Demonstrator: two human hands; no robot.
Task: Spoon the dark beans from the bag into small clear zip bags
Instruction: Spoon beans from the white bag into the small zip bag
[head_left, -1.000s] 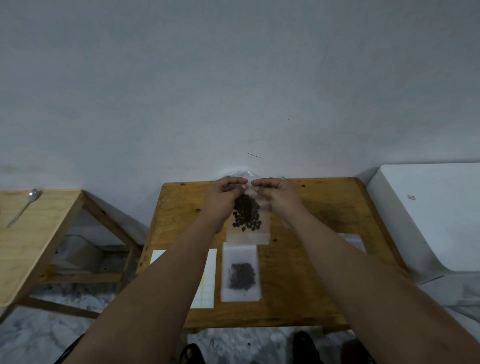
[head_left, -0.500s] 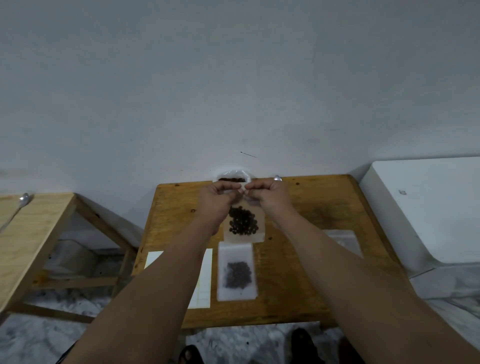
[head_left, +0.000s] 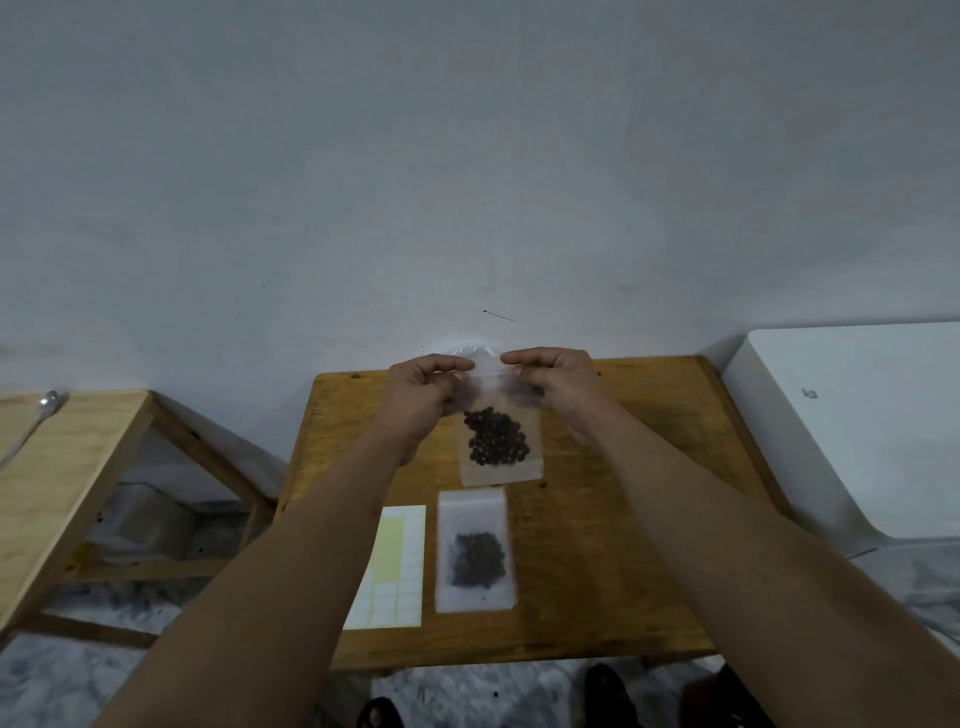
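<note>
Nearest, two bare forearms reach forward over the front edge of the wooden bench (head_left: 597, 571), nearly straight and converging toward its far side. Between them a sheet of labels (head_left: 397, 566), white with a pale yellow patch, lies flat on the bench. Just to its right lies a small clear zip bag (head_left: 475, 551) with a clump of dark beans in its lower half.

Beyond that, a second zip bag (head_left: 501, 467) hangs upright, its lower edge just past the top of the lying bag. Whether it touches the wood cannot be told. Dark beans (head_left: 496, 441) fill its middle.

The left hand (head_left: 423, 397) and right hand (head_left: 561, 387) are raised side by side, backs toward the camera. The left fingers (head_left: 449, 364) are curled and pinch the left end of the bag's top strip. The right fingers (head_left: 524, 358) pinch the right end, with a short stretch of strip bare between them. Whether the zip is sealed cannot be told.

Behind the hands, at the bench's far edge by the wall, a bit of crumpled clear plastic bag (head_left: 470, 349) shows, its contents hidden. Well to the left, a second wooden bench (head_left: 78, 467) carries a metal spoon (head_left: 34, 426). A white box-like unit (head_left: 857, 426) stands to the right.
</note>
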